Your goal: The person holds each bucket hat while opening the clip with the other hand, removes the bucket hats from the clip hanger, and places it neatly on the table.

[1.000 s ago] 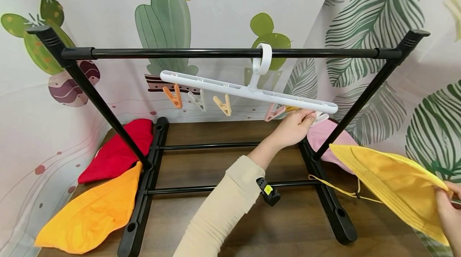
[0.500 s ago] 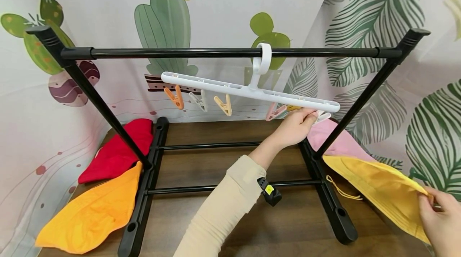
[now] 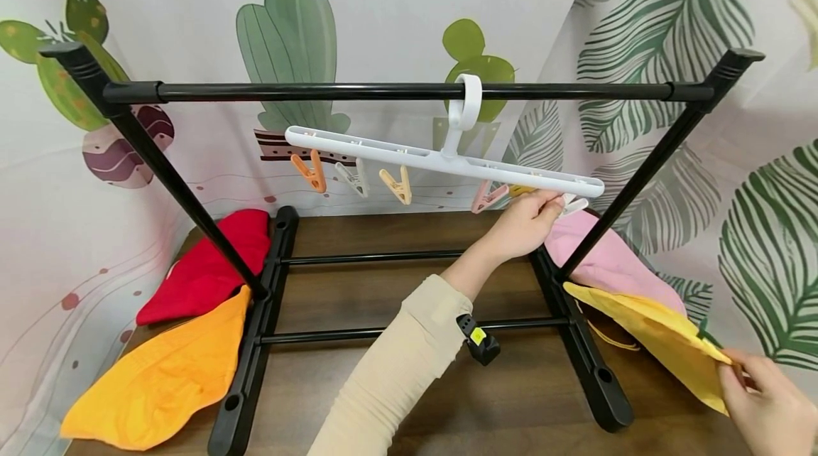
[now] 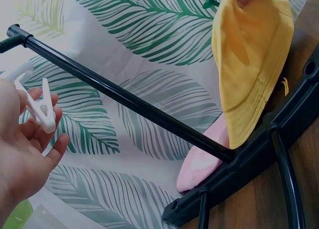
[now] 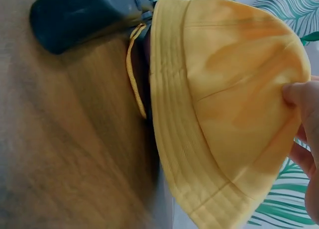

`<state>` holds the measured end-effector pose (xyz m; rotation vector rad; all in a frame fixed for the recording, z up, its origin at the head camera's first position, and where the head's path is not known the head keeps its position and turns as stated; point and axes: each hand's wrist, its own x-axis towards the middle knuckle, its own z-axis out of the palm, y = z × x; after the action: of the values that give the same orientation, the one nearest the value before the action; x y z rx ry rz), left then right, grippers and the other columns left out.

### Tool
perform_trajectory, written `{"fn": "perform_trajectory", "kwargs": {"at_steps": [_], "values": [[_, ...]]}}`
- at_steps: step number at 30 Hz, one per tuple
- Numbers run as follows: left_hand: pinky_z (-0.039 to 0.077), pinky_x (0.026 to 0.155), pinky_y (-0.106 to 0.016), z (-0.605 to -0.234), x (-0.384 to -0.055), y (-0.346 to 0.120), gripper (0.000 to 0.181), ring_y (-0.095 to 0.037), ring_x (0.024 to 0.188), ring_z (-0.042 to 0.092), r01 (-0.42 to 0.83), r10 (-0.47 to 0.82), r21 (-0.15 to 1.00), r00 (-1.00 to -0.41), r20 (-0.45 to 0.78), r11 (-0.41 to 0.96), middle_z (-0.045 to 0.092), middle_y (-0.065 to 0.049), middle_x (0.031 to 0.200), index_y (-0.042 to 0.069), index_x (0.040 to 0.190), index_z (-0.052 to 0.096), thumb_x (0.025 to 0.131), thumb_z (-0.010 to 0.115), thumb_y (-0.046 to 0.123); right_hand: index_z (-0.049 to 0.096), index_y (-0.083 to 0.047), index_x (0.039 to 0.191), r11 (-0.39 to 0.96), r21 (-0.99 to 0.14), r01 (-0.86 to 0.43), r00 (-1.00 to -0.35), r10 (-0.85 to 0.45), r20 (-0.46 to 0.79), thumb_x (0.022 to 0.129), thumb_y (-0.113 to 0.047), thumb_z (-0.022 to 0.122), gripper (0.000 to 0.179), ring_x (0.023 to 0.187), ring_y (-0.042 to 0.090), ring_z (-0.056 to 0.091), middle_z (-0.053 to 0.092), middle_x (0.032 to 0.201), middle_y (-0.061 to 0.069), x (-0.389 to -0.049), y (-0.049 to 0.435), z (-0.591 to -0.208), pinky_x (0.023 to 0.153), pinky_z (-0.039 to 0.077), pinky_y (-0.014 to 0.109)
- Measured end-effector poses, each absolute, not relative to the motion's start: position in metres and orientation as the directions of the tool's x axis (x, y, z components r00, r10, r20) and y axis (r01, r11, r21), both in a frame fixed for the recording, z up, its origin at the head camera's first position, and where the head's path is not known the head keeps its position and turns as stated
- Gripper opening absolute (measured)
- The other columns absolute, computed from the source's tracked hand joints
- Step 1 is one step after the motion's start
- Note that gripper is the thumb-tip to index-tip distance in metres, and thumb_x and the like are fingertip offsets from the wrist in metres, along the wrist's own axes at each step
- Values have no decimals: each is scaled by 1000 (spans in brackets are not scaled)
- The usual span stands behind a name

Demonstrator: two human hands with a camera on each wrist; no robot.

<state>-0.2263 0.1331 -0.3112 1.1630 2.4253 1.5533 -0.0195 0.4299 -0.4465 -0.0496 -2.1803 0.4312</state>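
Note:
A white clip hanger (image 3: 409,155) hangs by its hook from the rack's top bar, tilted down to the right. My left hand (image 3: 524,229) is under its right end and pinches a white clothespin (image 4: 46,120) there, two legs of which stick out past the fingers. Other clothespins in orange, white, yellow and pink (image 3: 488,197) dangle along the hanger. At the far right, my right hand (image 3: 767,395) pinches a yellow bucket hat (image 5: 234,104) by its crown. The hat's brim points toward the rack's right foot, and a yellow cord (image 5: 132,72) shows beside it.
The black rack (image 3: 307,91) stands on a brown wooden table (image 3: 409,399). A red hat (image 3: 220,268) and an orange hat (image 3: 160,378) lie at its left foot. A pink hat (image 3: 613,264) lies behind the right foot. A patterned curtain (image 3: 396,8) hangs behind.
My right hand has moved left and down with the yellow hat, which now sits closer to the rack's right foot. My left hand stays at the hanger's right end.

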Motion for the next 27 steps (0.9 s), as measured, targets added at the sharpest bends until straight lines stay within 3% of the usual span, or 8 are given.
{"fn": "perform_trajectory", "kwargs": {"at_steps": [3, 9, 13, 16, 18, 22, 26, 27], "values": [[34, 52, -17, -311, -227, 133, 36, -8, 56, 38, 554, 605, 804, -722, 335, 217, 41, 0, 67, 13, 133, 50, 100, 38, 22, 64, 6, 80, 942, -314, -121, -647, 165, 744, 87, -51, 37, 64, 79, -33, 27, 35, 91, -39, -16, 429, -448, 60, 28, -5], [34, 53, -17, -310, -226, 133, 36, -9, 58, 38, 552, 608, 805, -722, 332, 216, 41, 0, 66, 14, 134, 49, 100, 38, 22, 64, 3, 81, 940, -306, -153, -716, 108, 690, 86, -58, 36, 67, 75, -34, 30, 37, 92, -42, -8, 433, -456, 49, 33, 0], [33, 53, -17, -310, -226, 134, 37, -9, 58, 37, 561, 604, 800, -719, 344, 213, 40, 1, 66, 13, 134, 48, 100, 38, 21, 64, 0, 80, 944, -286, -162, -768, 61, 638, 89, -51, 39, 58, 70, -33, 31, 58, 76, -17, -3, 436, -462, 45, 34, 2], [33, 53, -17, -310, -225, 134, 37, -9, 58, 37, 555, 606, 805, -720, 338, 210, 39, 1, 65, 13, 134, 48, 100, 38, 22, 64, -2, 81, 949, -278, -149, -806, 46, 590, 91, -41, 46, 44, 70, -33, 31, 60, 70, 8, 0, 436, -468, 44, 35, 4], [34, 55, -16, -311, -225, 134, 37, -9, 60, 39, 551, 606, 809, -721, 337, 205, 40, 0, 66, 13, 135, 47, 100, 38, 22, 64, -3, 82, 943, -295, -154, -823, 43, 566, 89, -23, 57, 22, 70, -32, 32, 61, 74, -6, 2, 435, -472, 45, 36, 4], [38, 62, -13, -310, -224, 134, 38, -7, 72, 47, 559, 610, 807, -712, 349, 190, 51, 0, 80, 12, 136, 46, 99, 39, 22, 64, -8, 82, 917, -344, -203, -825, 29, 564, 88, -39, 57, 33, 69, -31, 37, 43, 92, -40, 3, 433, -482, 45, 37, 5], [41, 69, -11, -309, -225, 135, 36, -5, 83, 50, 573, 625, 805, -688, 369, 156, 59, -2, 103, 10, 133, 49, 99, 41, 18, 63, -11, 79, 920, -345, -184, -838, 37, 545, 82, -66, 39, 61, 63, -29, 38, 38, 92, -44, 2, 432, -490, 44, 36, 6], [42, 70, -11, -309, -225, 136, 35, -5, 84, 50, 573, 629, 806, -683, 370, 148, 59, -2, 107, 9, 132, 49, 99, 41, 17, 63, -10, 78, 926, -336, -174, -844, 36, 535, 81, -66, 44, 59, 62, -27, 39, 43, 86, -41, 2, 431, -491, 44, 35, 6]]}}
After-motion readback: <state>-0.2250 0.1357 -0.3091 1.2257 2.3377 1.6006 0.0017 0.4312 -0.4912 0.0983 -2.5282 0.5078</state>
